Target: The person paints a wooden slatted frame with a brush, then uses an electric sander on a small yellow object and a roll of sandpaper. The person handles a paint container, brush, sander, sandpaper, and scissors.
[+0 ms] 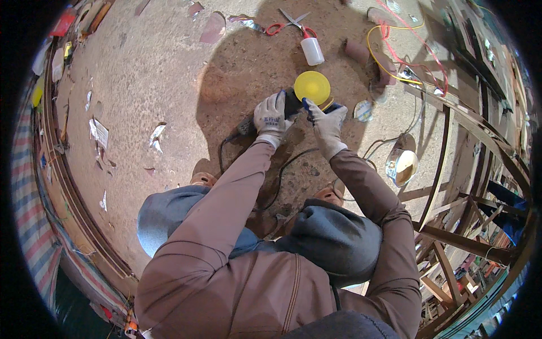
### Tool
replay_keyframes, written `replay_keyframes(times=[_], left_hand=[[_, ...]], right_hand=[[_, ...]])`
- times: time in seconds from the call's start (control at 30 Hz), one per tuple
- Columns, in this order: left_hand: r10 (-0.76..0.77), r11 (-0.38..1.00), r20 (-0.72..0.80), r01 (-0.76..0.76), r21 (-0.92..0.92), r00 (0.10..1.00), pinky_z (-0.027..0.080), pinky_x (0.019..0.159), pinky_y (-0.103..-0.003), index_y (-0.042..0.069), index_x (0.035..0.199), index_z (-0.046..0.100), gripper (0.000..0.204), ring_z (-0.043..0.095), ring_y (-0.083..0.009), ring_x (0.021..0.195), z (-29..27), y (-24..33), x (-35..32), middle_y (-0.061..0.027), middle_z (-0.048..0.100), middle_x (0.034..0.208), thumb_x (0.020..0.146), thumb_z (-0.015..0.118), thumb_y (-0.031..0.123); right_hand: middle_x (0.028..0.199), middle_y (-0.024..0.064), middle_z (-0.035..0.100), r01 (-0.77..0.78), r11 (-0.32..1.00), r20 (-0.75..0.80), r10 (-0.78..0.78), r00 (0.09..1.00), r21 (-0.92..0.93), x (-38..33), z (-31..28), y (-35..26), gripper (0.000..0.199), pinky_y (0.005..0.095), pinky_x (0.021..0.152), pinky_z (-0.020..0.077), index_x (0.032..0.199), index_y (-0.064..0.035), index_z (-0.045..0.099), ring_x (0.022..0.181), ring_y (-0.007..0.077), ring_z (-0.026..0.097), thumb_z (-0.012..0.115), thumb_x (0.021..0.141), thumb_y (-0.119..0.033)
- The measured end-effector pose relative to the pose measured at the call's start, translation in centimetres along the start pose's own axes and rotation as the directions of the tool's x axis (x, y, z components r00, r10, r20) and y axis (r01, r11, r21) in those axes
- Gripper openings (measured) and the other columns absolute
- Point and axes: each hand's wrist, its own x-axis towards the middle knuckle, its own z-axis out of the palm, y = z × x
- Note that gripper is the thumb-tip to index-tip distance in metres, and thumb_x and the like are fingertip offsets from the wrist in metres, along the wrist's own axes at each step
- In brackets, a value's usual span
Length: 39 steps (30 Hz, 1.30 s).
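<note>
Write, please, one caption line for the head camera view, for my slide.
Gloved left hand and right hand hold a corded power tool with a yellow disc above a dirt floor.

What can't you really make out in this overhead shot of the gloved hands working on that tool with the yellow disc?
- Power tool, head view: its body is mostly covered by the left hand and right hand.
- Blue item at the right hand's fingertips: too small to identify.
- Underside of the yellow disc: faces away from the camera.
- Tool's black cable: disappears behind the knees.
- Shelving at right: bent and cut by the fisheye rim.
</note>
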Motion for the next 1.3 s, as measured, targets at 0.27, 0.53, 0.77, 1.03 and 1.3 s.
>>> replay_keyframes(times=[0.27, 0.53, 0.77, 1.03, 1.3], left_hand=[[-0.009, 1.0, 0.013, 0.009, -0.001, 1.0, 0.046, 0.102, -0.044, 0.017, 0.14, 0.057, 0.086, 0.059, -0.0244, 0.119, 0.4, -0.2, -0.1, -0.0033, 0.061, 0.13, 0.064, 0.085, 0.046], [-0.007, 1.0, 0.004, 0.007, 0.016, 1.0, 0.045, 0.103, -0.045, 0.016, 0.14, 0.057, 0.081, 0.059, -0.0244, 0.12, 0.6, -0.3, -0.1, -0.0033, 0.062, 0.131, 0.07, 0.081, 0.048], [-0.012, 1.0, 0.006, 0.012, 0.018, 1.0, 0.045, 0.104, -0.044, 0.015, 0.14, 0.056, 0.081, 0.059, -0.0245, 0.12, 0.6, -0.3, -0.2, -0.0038, 0.062, 0.13, 0.07, 0.08, 0.048], [-0.046, 0.999, 0.094, 0.045, 0.01, 0.994, 0.042, 0.108, -0.043, 0.018, 0.143, 0.052, 0.09, 0.056, -0.0232, 0.123, 0.3, 0.0, -0.2, -0.0023, 0.057, 0.134, 0.062, 0.087, 0.038], [-0.042, 0.998, 0.085, 0.039, 0.039, 0.996, 0.043, 0.107, -0.044, 0.014, 0.144, 0.052, 0.087, 0.056, -0.024, 0.124, 0.4, 0.0, 0.0, -0.0037, 0.059, 0.134, 0.069, 0.081, 0.048]], right_hand=[[0.113, 0.0119, 0.051, -0.006, 1.0, -0.02, 0.006, 1.0, -0.008, 0.3, 0.7, 1.5, 0.072, 0.0312, 0.072, 0.0557, 0.116, -0.0031, 0.036, 0.09, 0.0162, 0.06, 0.092, 0.076, -0.025], [0.112, 0.0112, 0.052, -0.019, 0.999, -0.042, 0.017, 0.999, -0.034, 0.5, 1.2, 1.9, 0.073, 0.0296, 0.068, 0.0586, 0.117, -0.0036, 0.035, 0.088, 0.0152, 0.062, 0.092, 0.077, -0.024], [0.113, 0.0143, 0.05, -0.073, 0.997, 0.006, 0.073, 0.997, 0.012, 0.2, 1.1, 1.8, 0.079, 0.0373, 0.087, 0.0482, 0.115, 0.0017, 0.042, 0.1, 0.0227, 0.053, 0.094, 0.072, -0.039], [0.117, 0.016, 0.048, -0.07, 0.998, -0.031, 0.07, 0.997, 0.008, 0.5, 1.4, 2.4, 0.08, 0.0379, 0.089, 0.0481, 0.116, 0.0033, 0.042, 0.103, 0.0231, 0.052, 0.093, 0.073, -0.04], [0.116, 0.0144, 0.049, -0.106, 0.992, -0.019, 0.107, 0.994, 0.064, 0.2, 1.5, 1.0, 0.075, 0.0351, 0.081, 0.0513, 0.116, 0.001, 0.039, 0.099, 0.0198, 0.056, 0.093, 0.075, -0.032]])
